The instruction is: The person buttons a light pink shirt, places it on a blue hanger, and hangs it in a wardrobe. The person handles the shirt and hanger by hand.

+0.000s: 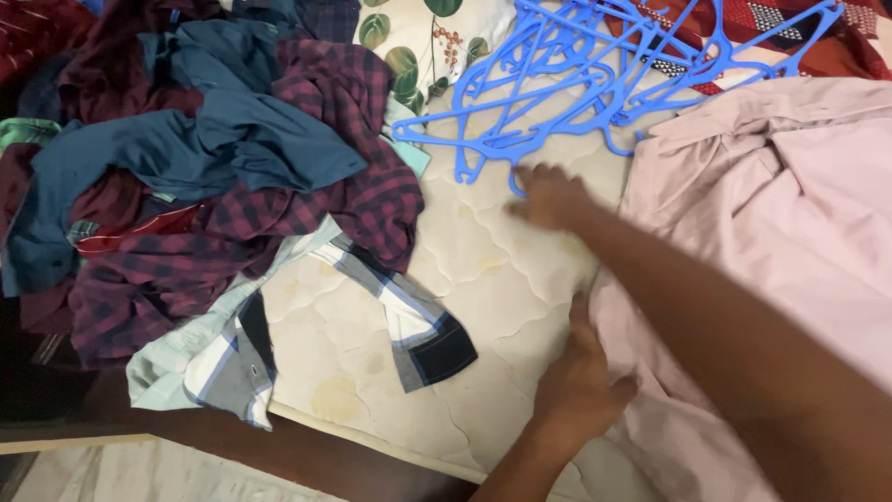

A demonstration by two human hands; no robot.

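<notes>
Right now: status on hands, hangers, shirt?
Right hand open, reaching blue hangers. Left hand pressing edge of pink shirt. Nothing between hand and hangers; clothes pile off left.

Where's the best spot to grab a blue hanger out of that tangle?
Grip the hook end that sticks out of the blue hangers toward the mattress, coming from below. It lies free there beside the right hand; higher up the frames interlock.

Hangers (595, 65): smooth blue plastic, slight gloss. Pink shirt (780, 214): matt woven cloth, creased. Mattress (465, 270): quilted fabric, matt, stained.
</notes>
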